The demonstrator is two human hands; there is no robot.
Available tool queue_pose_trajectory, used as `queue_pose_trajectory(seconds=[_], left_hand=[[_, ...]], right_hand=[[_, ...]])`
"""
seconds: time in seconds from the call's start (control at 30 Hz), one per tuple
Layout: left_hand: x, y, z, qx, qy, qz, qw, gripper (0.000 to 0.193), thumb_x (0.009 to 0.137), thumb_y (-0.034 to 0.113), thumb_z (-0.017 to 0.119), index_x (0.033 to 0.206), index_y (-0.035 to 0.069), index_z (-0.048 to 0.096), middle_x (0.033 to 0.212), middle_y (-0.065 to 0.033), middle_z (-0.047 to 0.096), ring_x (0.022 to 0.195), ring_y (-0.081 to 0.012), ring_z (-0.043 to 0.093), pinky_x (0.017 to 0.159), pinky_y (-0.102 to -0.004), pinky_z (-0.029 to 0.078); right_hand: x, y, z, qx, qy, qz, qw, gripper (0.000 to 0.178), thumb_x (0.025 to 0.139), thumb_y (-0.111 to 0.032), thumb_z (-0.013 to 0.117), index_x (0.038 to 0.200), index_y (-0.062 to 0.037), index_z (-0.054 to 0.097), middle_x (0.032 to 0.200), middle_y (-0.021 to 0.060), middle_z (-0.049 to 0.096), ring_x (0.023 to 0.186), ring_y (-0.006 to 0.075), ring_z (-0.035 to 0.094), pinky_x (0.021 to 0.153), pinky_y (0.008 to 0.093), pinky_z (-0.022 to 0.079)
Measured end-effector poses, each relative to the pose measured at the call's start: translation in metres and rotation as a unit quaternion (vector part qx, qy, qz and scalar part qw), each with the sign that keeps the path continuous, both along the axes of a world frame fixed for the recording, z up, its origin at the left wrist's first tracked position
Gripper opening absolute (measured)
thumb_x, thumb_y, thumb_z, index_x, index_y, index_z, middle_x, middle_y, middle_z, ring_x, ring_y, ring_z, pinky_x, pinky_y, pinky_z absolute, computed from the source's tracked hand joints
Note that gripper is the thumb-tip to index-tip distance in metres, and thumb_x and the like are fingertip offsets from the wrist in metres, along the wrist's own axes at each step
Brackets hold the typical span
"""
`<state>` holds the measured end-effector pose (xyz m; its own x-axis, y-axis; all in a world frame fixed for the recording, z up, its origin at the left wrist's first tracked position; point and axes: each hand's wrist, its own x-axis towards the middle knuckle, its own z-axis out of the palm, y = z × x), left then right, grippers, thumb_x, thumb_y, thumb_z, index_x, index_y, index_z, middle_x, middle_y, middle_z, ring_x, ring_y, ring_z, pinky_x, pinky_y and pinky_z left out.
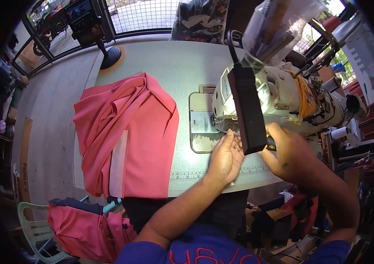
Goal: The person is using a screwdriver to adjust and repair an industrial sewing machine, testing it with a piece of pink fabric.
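Note:
My right hand (289,152) is closed around the black-and-yellow handle of what looks like a screwdriver (271,144), to the right of the sewing machine's needle area. Beside the presser foot, my left hand (226,159) has its palm turned up, thumb raised and fingers curled together. A thin metal shaft shows at its thumb tip; whatever the fingers pinch is too small to make out. The white sewing machine (268,88) stands over a metal needle plate (201,122). A dark rectangular box (247,110) with a cable hides part of the machine head and the tool between my hands.
Folded pink fabric (152,145) with a pale strip covers the left of the pale table (187,57). More pink cloth (75,226) hangs over a green plastic chair (31,220). A screen on a stand (111,57) is at the far left corner. A thread cone (340,133) stands at right.

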<state>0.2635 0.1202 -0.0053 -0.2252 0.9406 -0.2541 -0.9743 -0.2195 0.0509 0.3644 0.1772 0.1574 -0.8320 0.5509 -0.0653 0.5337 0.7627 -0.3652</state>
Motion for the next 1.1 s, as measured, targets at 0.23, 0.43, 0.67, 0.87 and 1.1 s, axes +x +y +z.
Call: queue_pose_trajectory(seconds=[0.23,0.43,0.67,0.87,1.1], left_hand=[[0.0,-0.014,-0.008,-0.027,0.089,-0.082,0.992,0.029,0.102,0.031,0.041,0.099,0.005,0.054,0.091,-0.0059,0.062,0.077,-0.0144,0.058,0.079,-0.0315,0.052],[0.012,-0.044,-0.003,-0.076,0.315,-0.068,0.944,0.017,0.1,0.021,0.048,0.1,0.004,0.051,0.089,-0.0052,0.057,0.077,-0.0117,0.056,0.079,-0.0319,0.05],[0.019,-0.055,-0.01,-0.072,0.532,-0.047,0.843,0.014,0.096,0.011,0.054,0.103,-0.001,0.05,0.086,-0.0023,0.057,0.077,-0.007,0.054,0.074,-0.022,0.046],[0.019,-0.057,-0.01,-0.06,0.567,-0.056,0.82,0.016,0.097,0.015,0.054,0.104,0.0,0.051,0.091,-0.0044,0.057,0.081,-0.0102,0.056,0.078,-0.025,0.048],[0.021,-0.058,-0.015,-0.063,0.621,-0.065,0.779,0.014,0.096,0.014,0.055,0.102,0.001,0.052,0.088,-0.0034,0.058,0.08,-0.0092,0.056,0.077,-0.024,0.047]], right_hand=[[0.013,0.002,-0.017,-0.02,0.059,-0.02,0.998,0.031,0.079,-0.012,0.069,0.103,-0.0003,0.052,0.088,0.0206,0.063,0.083,0.0378,0.063,0.07,0.0394,0.049],[0.019,0.007,-0.025,-0.002,0.088,-0.011,0.996,0.027,0.08,-0.013,0.069,0.098,-0.0002,0.054,0.079,0.0186,0.063,0.073,0.0346,0.062,0.064,0.0377,0.047],[0.019,0.006,-0.03,0.019,0.109,0.014,0.994,0.027,0.08,-0.015,0.069,0.097,0.0005,0.055,0.075,0.0181,0.061,0.068,0.0332,0.061,0.061,0.038,0.045],[0.022,0.009,-0.033,0.028,0.114,0.029,0.993,0.026,0.081,-0.015,0.069,0.096,-0.0001,0.054,0.076,0.0174,0.061,0.07,0.0338,0.06,0.062,0.0381,0.045],[0.022,0.007,-0.032,0.018,0.101,0.018,0.995,0.025,0.08,-0.015,0.069,0.094,-0.0002,0.053,0.074,0.0171,0.06,0.069,0.0343,0.059,0.061,0.039,0.044]])
